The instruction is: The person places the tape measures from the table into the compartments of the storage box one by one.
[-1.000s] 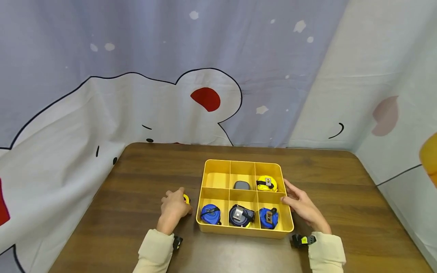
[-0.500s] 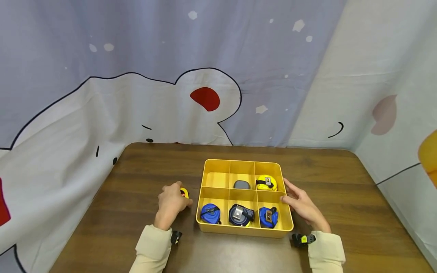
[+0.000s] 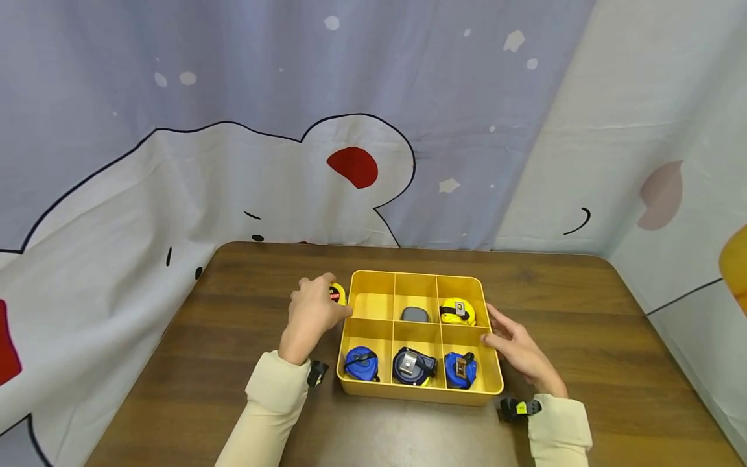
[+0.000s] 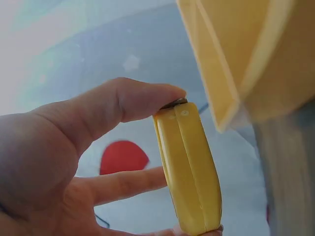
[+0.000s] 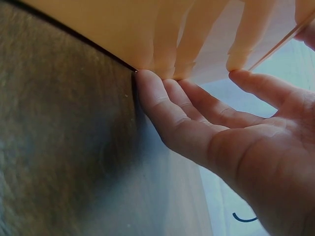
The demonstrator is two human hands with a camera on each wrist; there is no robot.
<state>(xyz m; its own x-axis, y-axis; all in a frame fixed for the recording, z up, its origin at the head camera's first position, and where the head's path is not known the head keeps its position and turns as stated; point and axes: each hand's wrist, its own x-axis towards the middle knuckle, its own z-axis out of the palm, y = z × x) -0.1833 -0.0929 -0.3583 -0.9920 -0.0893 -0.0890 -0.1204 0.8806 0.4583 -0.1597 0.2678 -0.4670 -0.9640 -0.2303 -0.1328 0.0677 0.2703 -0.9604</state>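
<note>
My left hand [image 3: 313,312] pinches a yellow tape measure [image 3: 336,294] with a dark label between thumb and fingers. In the left wrist view the tape measure's narrow yellow side [image 4: 192,172] faces the camera, held up close to the box. In the head view it is just left of the back-left compartment of a yellow divided box [image 3: 420,393]. My right hand [image 3: 521,352] holds the box's right wall, thumb over the rim and fingertips [image 5: 150,83] against the outside. Inside the box are a blue tape measure [image 3: 362,364], a dark one [image 3: 414,368], another blue one [image 3: 460,371] and a yellow one [image 3: 457,312].
A rounded grey object [image 3: 415,314] lies in the back-middle compartment, partly hidden by the divider. The box stands on a brown wooden table [image 3: 233,337]. A printed curtain [image 3: 280,188] hangs behind the table's far edge.
My left hand has lifted the yellow tape measure from the table left of the box and moved it back and right, toward the box's back-left corner. The right hand stays on the box.
</note>
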